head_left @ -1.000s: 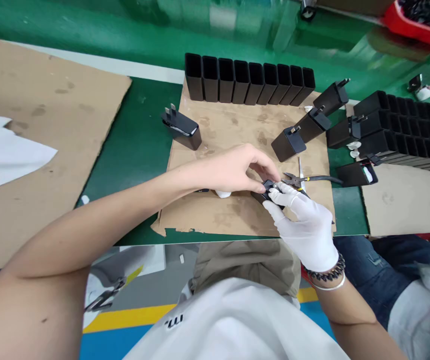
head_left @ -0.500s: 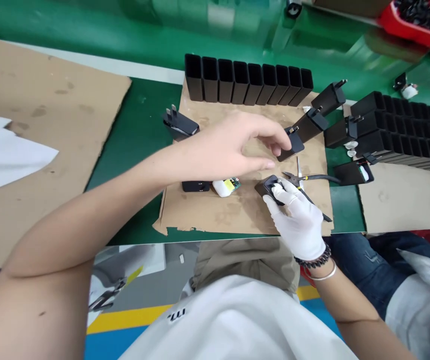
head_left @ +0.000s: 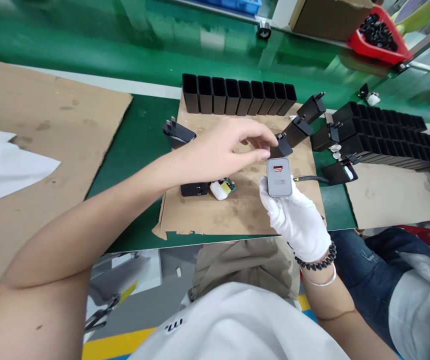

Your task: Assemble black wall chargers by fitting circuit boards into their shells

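My gloved right hand (head_left: 297, 217) holds a charger (head_left: 279, 178) upright above the cardboard mat (head_left: 215, 215), its grey face with an orange port turned towards me. My bare left hand (head_left: 226, 150) reaches across the mat. Its thumb and fingertips close on a black charger with prongs (head_left: 284, 146) that stands just behind the held one. A white part with a green circuit board (head_left: 223, 189) and a small black piece (head_left: 194, 189) lie on the mat under my left wrist.
A row of empty black housings (head_left: 237, 95) stands at the back of the mat. More chargers (head_left: 304, 120) lean at the right beside a stack of housings (head_left: 383, 132). Another charger (head_left: 177, 135) sits at the left. A red bin (head_left: 380, 35) is far right. Another person's leg (head_left: 368, 255) is nearby.
My right hand has lifted its charger off the mat and turned its port face up towards me. My left hand left that charger and reached back to the pronged black charger.
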`<state>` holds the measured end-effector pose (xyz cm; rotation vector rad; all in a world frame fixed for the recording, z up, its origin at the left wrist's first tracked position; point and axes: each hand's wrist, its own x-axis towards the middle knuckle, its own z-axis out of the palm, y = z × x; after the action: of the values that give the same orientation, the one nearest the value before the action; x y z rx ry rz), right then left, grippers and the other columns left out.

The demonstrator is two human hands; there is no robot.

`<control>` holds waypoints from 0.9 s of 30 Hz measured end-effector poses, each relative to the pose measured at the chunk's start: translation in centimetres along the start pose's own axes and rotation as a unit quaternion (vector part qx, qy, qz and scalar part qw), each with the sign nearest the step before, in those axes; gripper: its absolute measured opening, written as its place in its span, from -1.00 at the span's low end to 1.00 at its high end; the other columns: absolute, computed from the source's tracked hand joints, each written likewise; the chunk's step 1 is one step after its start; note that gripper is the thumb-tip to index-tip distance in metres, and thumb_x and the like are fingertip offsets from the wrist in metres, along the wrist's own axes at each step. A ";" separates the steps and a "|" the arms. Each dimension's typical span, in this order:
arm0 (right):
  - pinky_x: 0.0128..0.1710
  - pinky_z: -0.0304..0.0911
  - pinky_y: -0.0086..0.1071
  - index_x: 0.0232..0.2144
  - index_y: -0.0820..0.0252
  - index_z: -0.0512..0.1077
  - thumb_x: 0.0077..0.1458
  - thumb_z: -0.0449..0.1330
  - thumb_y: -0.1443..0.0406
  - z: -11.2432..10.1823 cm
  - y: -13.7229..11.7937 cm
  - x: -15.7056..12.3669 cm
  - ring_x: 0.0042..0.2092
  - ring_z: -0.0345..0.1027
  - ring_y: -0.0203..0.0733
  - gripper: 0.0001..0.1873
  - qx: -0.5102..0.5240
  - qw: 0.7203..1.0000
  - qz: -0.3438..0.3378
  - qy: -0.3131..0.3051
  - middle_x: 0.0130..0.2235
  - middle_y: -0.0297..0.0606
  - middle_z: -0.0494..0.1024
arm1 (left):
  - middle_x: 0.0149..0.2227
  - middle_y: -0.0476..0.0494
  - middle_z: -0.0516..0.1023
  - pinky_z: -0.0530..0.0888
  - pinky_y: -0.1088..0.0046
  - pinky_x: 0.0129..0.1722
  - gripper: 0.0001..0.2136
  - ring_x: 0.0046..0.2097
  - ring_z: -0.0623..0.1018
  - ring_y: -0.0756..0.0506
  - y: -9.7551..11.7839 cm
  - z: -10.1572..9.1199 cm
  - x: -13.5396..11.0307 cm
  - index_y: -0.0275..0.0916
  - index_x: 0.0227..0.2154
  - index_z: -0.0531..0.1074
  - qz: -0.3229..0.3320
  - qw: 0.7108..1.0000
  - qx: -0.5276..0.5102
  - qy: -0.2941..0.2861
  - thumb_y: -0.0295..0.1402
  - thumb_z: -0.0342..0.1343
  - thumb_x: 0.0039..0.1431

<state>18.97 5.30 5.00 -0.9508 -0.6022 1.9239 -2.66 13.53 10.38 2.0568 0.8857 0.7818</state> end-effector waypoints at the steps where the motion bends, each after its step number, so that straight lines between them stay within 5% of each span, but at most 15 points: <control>1: 0.23 0.44 -0.36 -0.12 -0.09 0.58 0.21 0.36 0.11 0.3 0.0 -0.2 0.09 0.58 -0.38 -0.81 0.026 1.000 0.003 -0.002 -0.02 -0.58 0.70 | -0.04 -0.19 0.67 0.51 0.15 0.18 -0.76 0.05 0.63 -0.18 0.0 0.0 0.0 -0.26 -0.07 0.59 0.007 1.000 0.006 -0.005 -0.29 0.13 0.31; 11: 0.31 0.34 -0.37 0.01 -0.03 0.54 0.26 0.27 0.29 1.8 -0.7 -1.5 0.18 0.51 -0.37 -0.72 0.091 0.993 0.064 0.032 0.12 -0.46 0.63 | -0.04 -0.15 0.68 0.52 0.19 0.15 -0.76 0.04 0.63 -0.19 0.3 -0.5 -0.3 -0.22 -0.08 0.60 0.027 0.997 0.072 -0.008 -0.32 0.07 0.34; 15: 0.26 0.36 -0.41 -0.08 -0.05 0.56 0.36 0.12 0.21 1.4 -0.9 -1.7 0.13 0.54 -0.46 -0.79 0.015 0.998 0.054 0.025 0.10 -0.53 0.64 | -0.04 -0.09 0.69 0.52 0.20 0.14 -0.77 0.03 0.64 -0.18 0.6 -0.7 -0.3 -0.19 -0.11 0.61 0.022 0.996 0.088 -0.005 -0.33 0.06 0.32; 18: 0.19 0.44 -0.30 -0.04 -0.02 0.54 0.40 0.04 0.09 0.5 -0.7 -1.4 0.16 0.53 -0.37 -0.68 -0.131 0.991 0.008 0.004 0.13 -0.38 0.63 | -0.03 -0.09 0.68 0.50 0.19 0.18 -0.78 0.06 0.63 -0.20 0.7 -0.9 -0.3 -0.17 -0.12 0.61 0.014 0.998 0.065 -0.005 -0.31 0.08 0.31; 22: 0.02 0.60 -0.13 -0.05 0.06 0.53 0.36 0.04 -0.05 -0.3 0.3 -0.7 0.07 0.61 -0.14 -0.57 -0.305 0.944 -0.126 0.031 0.07 -0.18 0.66 | -0.01 -0.13 0.67 0.46 0.14 0.23 -0.78 0.12 0.60 -0.24 0.6 -1.5 -0.4 -0.15 -0.13 0.61 -0.002 1.000 0.026 0.001 -0.27 0.11 0.29; 24: -0.05 0.63 -0.15 -0.10 0.07 0.51 0.23 0.26 -0.02 -0.5 1.0 -0.5 -0.02 0.65 -0.08 -0.65 -0.335 0.915 -0.206 0.092 -0.02 -0.19 0.69 | -0.03 -0.14 0.67 0.46 0.12 0.23 -0.79 0.12 0.59 -0.26 0.6 -2.0 -0.4 -0.16 -0.15 0.61 -0.013 1.000 0.021 0.011 -0.26 0.11 0.28; 27: 0.00 0.61 -0.18 -0.16 0.09 0.50 0.00 0.49 0.24 -0.8 1.9 -0.7 -0.08 0.66 -0.08 -0.64 -0.458 0.819 -0.303 0.166 -0.11 -0.26 0.70 | -0.03 -0.14 0.67 0.46 0.12 0.21 -0.79 0.12 0.58 -0.26 0.6 -2.5 -0.3 -0.18 -0.15 0.61 -0.034 0.999 0.024 0.026 -0.27 0.12 0.28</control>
<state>18.88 3.78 3.46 -1.4036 -1.4666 0.8028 -4.51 13.97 12.06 2.0449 1.0065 0.7866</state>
